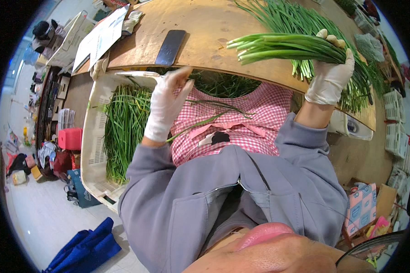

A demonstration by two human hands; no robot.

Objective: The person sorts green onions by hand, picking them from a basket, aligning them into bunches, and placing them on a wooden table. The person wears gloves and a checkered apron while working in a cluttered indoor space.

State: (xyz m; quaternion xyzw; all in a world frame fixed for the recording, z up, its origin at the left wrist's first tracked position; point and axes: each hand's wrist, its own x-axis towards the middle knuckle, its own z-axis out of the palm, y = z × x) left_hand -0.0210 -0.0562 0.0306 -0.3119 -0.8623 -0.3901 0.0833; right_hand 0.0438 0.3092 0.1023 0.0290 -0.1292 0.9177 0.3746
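My right hand (331, 73), in a white glove, is closed around a bunch of garlic chives (276, 47). It holds them above the wooden table (212, 30), pale cut ends pointing left. Under and beyond that hand lies a large heap of loose chives (302, 20). My left hand (169, 102), also gloved and blurred, is raised before the table's near edge, thumb apart from the fingers, with nothing visible in it. Just right of it, a few loose stalks (215, 117) lie across the pink checked apron (232, 136) on my lap.
A white plastic crate (92, 143) on my left holds many chives (126, 126). On the table are a smartphone (171, 47), printed sheets (104, 39) and a glove (132, 22). More greens (225, 83) lie below the table edge. Blue cloth (85, 247) is on the floor.
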